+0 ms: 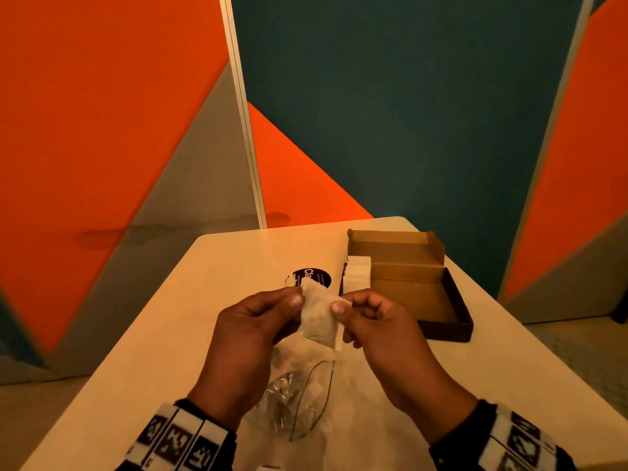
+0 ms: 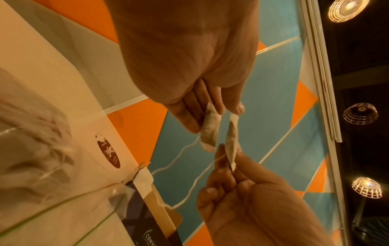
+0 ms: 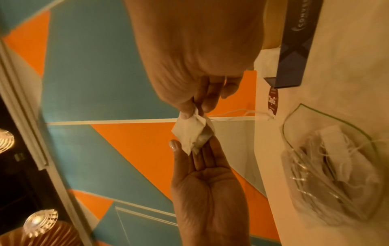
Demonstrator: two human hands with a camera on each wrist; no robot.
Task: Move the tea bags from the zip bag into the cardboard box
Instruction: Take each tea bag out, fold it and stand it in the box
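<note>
Both hands are raised above the table, each pinching a white tea bag (image 1: 317,317) between thumb and fingers. In the left wrist view the two bags hang slightly apart: one (image 2: 209,131) in my left hand (image 2: 212,116), the other (image 2: 232,138) in my right hand (image 2: 229,159). Their strings (image 2: 189,188) trail down to white paper (image 2: 144,181) at the box edge. The clear zip bag (image 1: 299,396) lies open below my hands with several tea bags inside. The cardboard box (image 1: 445,329) stands open to the right, with white tea bags (image 1: 356,277) at its left side.
A round dark sticker (image 1: 311,277) lies on the pale table (image 1: 210,300) behind my hands. Orange, teal and grey wall panels (image 1: 407,113) close off the table's far side. The table edges fall away on the left and right.
</note>
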